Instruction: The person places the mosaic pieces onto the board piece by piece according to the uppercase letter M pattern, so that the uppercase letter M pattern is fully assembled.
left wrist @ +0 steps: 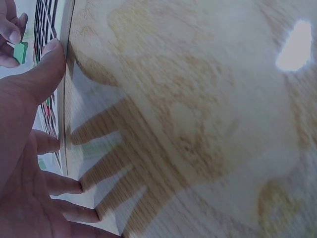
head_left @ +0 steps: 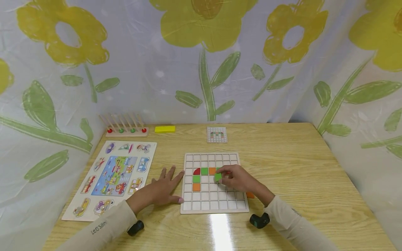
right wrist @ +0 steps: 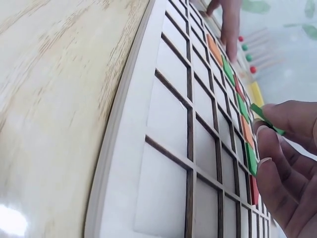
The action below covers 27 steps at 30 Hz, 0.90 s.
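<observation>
Between thumb and fingers, my right hand [head_left: 237, 177] pinches a small green square tile [head_left: 218, 177] over the gridded board [head_left: 214, 206]. On the board's upper rows lie a red rounded tile [head_left: 196, 171], green tiles [head_left: 205, 171] and orange tiles [head_left: 212, 170]. The right wrist view shows the row running on with another green tile [right wrist: 251, 158] and a red tile [right wrist: 254, 190], partly covered by my right hand in the head view. My left hand [head_left: 164, 188] lies with fingers spread on the table, its thumb and fingertips at the board's left edge.
Behind the board lies a small pattern card [head_left: 217, 135]. A picture puzzle [head_left: 110, 177] takes up the left, with a peg stand [head_left: 127, 131] and a yellow block [head_left: 164, 129] at the back. An orange piece [head_left: 250, 195] sits right of the board.
</observation>
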Available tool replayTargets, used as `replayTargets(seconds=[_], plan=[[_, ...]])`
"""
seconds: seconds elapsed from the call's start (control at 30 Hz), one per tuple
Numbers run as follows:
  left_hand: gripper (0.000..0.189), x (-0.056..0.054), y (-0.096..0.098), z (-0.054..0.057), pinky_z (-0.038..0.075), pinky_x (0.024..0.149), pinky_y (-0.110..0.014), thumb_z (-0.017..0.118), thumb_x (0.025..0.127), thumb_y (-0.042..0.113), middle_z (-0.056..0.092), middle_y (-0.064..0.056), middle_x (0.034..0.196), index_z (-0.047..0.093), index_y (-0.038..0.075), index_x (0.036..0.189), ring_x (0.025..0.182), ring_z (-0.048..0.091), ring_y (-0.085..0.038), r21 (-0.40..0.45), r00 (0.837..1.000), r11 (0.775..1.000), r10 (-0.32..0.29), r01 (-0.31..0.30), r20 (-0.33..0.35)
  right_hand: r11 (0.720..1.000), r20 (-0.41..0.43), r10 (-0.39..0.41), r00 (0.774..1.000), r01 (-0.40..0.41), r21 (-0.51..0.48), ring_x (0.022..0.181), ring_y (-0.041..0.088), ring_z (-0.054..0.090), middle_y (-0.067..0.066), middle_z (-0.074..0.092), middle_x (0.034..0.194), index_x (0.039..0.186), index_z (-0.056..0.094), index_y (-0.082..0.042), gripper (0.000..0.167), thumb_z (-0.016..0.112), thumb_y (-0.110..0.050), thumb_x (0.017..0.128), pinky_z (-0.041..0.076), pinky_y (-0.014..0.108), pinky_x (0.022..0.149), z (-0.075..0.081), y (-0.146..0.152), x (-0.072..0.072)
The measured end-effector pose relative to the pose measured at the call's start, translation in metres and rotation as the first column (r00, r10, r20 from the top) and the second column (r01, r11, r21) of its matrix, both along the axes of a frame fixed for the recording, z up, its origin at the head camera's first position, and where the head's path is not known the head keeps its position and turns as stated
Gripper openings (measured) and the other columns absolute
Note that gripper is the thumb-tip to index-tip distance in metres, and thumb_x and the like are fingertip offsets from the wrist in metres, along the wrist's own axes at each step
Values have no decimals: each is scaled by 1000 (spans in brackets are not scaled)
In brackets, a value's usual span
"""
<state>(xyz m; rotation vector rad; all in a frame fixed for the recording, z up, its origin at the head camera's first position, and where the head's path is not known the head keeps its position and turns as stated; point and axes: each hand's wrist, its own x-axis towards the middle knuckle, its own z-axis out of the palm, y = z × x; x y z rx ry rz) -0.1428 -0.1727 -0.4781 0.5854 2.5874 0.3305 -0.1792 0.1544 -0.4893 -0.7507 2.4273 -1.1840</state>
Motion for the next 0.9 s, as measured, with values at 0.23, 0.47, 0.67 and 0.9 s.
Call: replayTargets(seconds=[0.23,0.47,0.67,0.9], plan=[[99,0,1,1,30,96,-83,67,88,60,8,-28,166,18,18,163,147,9,-60,4,1000,1000,4,-4,-2,1000,-2,-4,1000,4,11,75,10,56,2,67,96,121,69,-4,29,71,-8,92,48,21,64,1,-6,2],[98,0,1,1,29,96,-83,67,88,61,8,-27,166,18,18,163,147,9,-60,0,1000,1000,3,-3,-2,1000,-8,-4,1000,4,26,69,7,51,1,66,93,121,69,-4,30,71,-8,92,44,20,60,-1,-10,3],[98,0,1,0,29,96,-83,67,88,61,8,-27,166,18,18,163,147,9,-60,-3,1000,1000,2,-2,-6,999,-17,-11,1000,12,30,72,9,51,-1,65,92,121,70,-6,29,71,-9,92,43,21,62,-4,-12,3],[99,0,0,0,29,96,-84,67,88,61,8,-28,166,18,18,163,147,9,-60,-2,1000,1000,4,-4,-7,1000,-13,-14,1000,14,20,67,8,49,0,64,89,119,70,-6,28,72,-11,92,41,21,59,-7,-13,2]])
